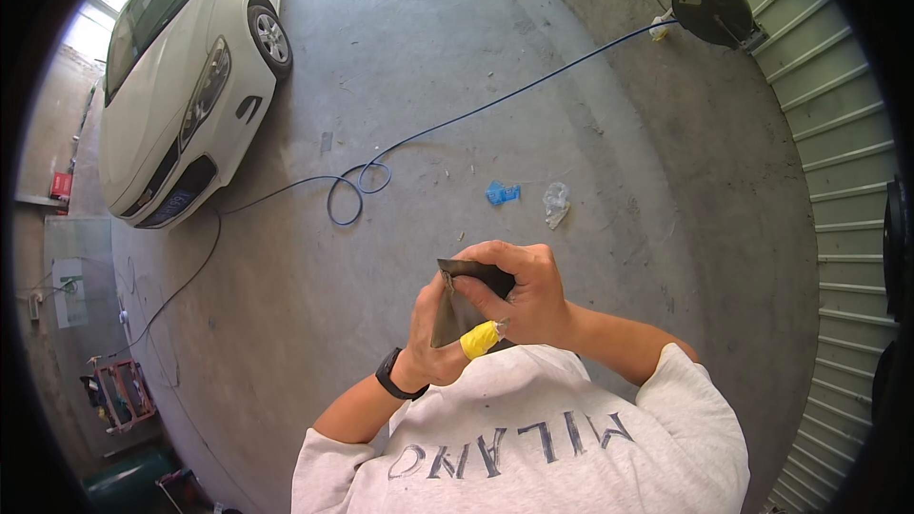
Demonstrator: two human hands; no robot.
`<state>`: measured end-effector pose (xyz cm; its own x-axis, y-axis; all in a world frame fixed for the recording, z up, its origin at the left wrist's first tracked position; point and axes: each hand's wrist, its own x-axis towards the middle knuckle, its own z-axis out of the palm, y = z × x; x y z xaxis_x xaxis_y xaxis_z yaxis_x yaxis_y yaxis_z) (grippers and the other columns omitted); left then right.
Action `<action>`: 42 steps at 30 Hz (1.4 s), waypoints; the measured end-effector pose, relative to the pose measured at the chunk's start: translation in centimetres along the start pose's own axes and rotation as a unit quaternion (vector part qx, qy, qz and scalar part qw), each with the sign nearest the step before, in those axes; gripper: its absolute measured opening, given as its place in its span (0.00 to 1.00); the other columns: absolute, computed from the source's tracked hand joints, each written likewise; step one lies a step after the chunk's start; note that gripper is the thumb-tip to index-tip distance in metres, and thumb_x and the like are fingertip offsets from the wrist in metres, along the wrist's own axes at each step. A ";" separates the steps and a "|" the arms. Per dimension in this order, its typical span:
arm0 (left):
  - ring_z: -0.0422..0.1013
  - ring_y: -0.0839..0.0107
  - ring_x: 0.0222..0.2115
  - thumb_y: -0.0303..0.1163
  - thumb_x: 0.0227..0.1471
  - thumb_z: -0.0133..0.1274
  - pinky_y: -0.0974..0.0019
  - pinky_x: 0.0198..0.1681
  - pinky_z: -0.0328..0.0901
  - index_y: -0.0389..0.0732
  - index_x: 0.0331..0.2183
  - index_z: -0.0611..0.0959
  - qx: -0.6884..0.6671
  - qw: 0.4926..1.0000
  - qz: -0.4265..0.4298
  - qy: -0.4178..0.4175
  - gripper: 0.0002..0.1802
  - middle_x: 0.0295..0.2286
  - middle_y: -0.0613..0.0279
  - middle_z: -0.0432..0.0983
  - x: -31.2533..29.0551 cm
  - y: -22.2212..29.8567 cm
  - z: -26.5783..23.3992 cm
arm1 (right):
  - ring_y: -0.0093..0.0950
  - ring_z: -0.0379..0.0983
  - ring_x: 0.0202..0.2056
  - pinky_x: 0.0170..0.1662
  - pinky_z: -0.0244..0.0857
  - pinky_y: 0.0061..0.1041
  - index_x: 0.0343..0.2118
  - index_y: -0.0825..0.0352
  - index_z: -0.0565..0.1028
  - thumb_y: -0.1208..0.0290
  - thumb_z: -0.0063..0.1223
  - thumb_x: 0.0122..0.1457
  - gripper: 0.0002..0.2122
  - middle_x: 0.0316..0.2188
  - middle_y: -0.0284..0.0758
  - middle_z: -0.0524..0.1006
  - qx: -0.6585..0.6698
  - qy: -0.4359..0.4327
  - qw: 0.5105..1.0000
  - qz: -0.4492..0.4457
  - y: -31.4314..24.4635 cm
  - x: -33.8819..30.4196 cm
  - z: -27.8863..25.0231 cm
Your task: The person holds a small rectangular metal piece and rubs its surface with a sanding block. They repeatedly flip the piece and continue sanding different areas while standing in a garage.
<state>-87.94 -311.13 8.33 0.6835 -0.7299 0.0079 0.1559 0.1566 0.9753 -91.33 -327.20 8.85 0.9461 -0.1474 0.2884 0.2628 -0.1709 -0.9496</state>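
Note:
Both hands are close together in front of my chest. My left hand (424,328) grips a thin grey flat plate (459,319) resembling a putty spreader, fingers behind it and thumb across its near side. Yellow tape (480,340) wraps that thumb. My right hand (528,290) is closed on a darker thin plate (490,276) with a straight edge, its thumb in front and fingers over the top. The two plates meet or overlap near their left corner, where a small greyish smear shows. Whether they touch along their length is hidden by my fingers.
A white car (181,105) stands at the left. From a hose reel (712,9) by the ribbed wall, a blue hose (514,93) loops across the concrete floor. Blue plastic (502,192) and clear plastic (556,205) lie ahead. A reddish metal frame (124,395) sits lower left.

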 end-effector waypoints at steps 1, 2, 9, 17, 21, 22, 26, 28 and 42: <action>0.73 0.64 0.48 0.36 0.47 0.63 0.64 0.51 0.68 0.29 0.55 0.69 0.000 1.000 0.003 -0.002 0.37 0.51 0.47 0.73 0.2 0.0 -0.2 | 0.32 0.80 0.25 0.35 0.74 0.28 0.35 0.68 0.79 0.80 0.65 0.50 0.09 0.27 0.37 0.82 -0.009 -0.003 1.000 -0.024 -0.1 -0.2 0.2; 0.73 0.64 0.48 0.35 0.47 0.63 0.64 0.51 0.68 0.29 0.54 0.70 -0.002 1.000 0.018 -0.009 0.36 0.52 0.46 0.72 0.4 -0.1 -0.1 | 0.32 0.80 0.25 0.36 0.74 0.28 0.35 0.68 0.79 0.80 0.65 0.50 0.09 0.27 0.37 0.82 -0.015 0.000 0.999 -0.052 -0.2 -0.3 0.4; 0.76 0.61 0.45 0.36 0.47 0.57 0.64 0.50 0.69 0.26 0.54 0.73 0.005 0.996 0.084 -0.002 0.35 0.50 0.43 0.76 1.0 -0.2 0.0 | 0.34 0.80 0.25 0.35 0.74 0.28 0.35 0.68 0.80 0.81 0.64 0.47 0.10 0.27 0.37 0.82 0.005 -0.008 0.999 -0.045 -0.9 -0.5 0.5; 0.71 0.62 0.54 0.36 0.52 0.57 0.62 0.56 0.66 0.30 0.59 0.68 -0.009 0.978 0.005 -0.208 0.36 0.59 0.43 0.67 2.3 0.5 -2.2 | 0.33 0.80 0.24 0.32 0.72 0.25 0.35 0.69 0.80 0.82 0.62 0.45 0.11 0.27 0.39 0.81 -0.001 -0.084 0.992 -0.097 -1.8 -0.4 0.7; 0.75 0.63 0.47 0.36 0.44 0.57 0.64 0.51 0.67 0.30 0.54 0.76 -0.051 0.995 -0.055 -0.059 0.35 0.53 0.45 0.74 1.5 0.5 -1.1 | 0.30 0.81 0.25 0.33 0.73 0.25 0.36 0.69 0.80 0.81 0.62 0.50 0.09 0.28 0.39 0.82 0.036 -0.075 0.995 -0.046 -1.4 0.8 0.3; 0.74 0.63 0.48 0.36 0.45 0.57 0.63 0.52 0.67 0.30 0.53 0.76 -0.069 0.996 -0.048 -0.028 0.34 0.53 0.45 0.74 1.3 0.6 -0.9 | 0.30 0.81 0.26 0.33 0.73 0.25 0.36 0.69 0.80 0.80 0.62 0.51 0.08 0.28 0.39 0.83 0.051 -0.056 0.997 -0.031 -1.3 1.1 0.2; 0.74 0.63 0.46 0.38 0.50 0.56 0.64 0.52 0.66 0.31 0.50 0.77 0.058 0.997 0.046 -0.024 0.28 0.48 0.48 0.76 1.3 0.9 -1.0 | 0.31 0.82 0.27 0.31 0.73 0.24 0.37 0.69 0.80 0.80 0.62 0.52 0.09 0.28 0.39 0.83 0.047 -0.040 0.998 -0.016 -1.2 1.0 0.1; 0.73 0.66 0.46 0.40 0.52 0.57 0.65 0.51 0.66 0.32 0.50 0.76 0.016 0.995 0.011 -0.098 0.27 0.45 0.53 0.77 1.3 1.1 -1.5 | 0.31 0.81 0.25 0.30 0.73 0.25 0.36 0.69 0.80 0.80 0.62 0.51 0.09 0.27 0.40 0.82 0.019 -0.092 0.994 -0.064 -1.3 0.7 0.1; 0.61 0.60 0.61 0.54 0.65 0.44 0.60 0.64 0.55 0.42 0.70 0.42 -0.211 0.971 -0.058 -0.100 0.47 0.65 0.51 0.55 0.3 -0.9 -2.5 | 0.17 0.73 0.24 0.28 0.66 0.21 0.35 0.69 0.78 0.71 0.66 0.56 0.09 0.23 0.33 0.80 -0.002 0.097 0.984 0.152 0.5 1.5 -1.6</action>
<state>-86.08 -309.80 6.89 0.4981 -0.8670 -0.0126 0.5311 0.2935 0.7948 -90.12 -329.06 8.98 0.9267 -0.3756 0.0102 -0.0269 -0.0934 -0.9953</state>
